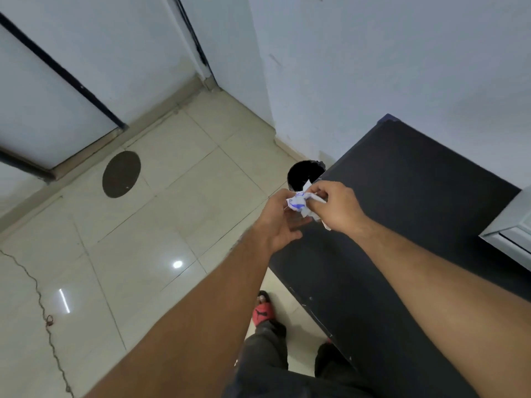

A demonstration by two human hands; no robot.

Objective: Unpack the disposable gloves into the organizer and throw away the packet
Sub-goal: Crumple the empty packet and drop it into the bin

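While pinched by left hand (pixel 280 221) and right hand (pixel 337 208), frame centre | packet (pixel 298 203): judged light, soft, crinkly | hold bunched middle.

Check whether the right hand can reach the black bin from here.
Probably yes: the right hand, gripping the crumpled packet with the left hand, hangs near the open black bin, nothing between them.

Both bare arms reach forward, hands meeting on a crumpled white plastic packet with blue print (pixel 298 203)
The left hand (pixel 280 222) stands on edge, its upper fingers closed on the packet's near end and its lower fingers loosely spread beneath; the right hand (pixel 337 209), its back toward the camera, has its fingers curled and pinches the other end, both forearms converging from the lower edge
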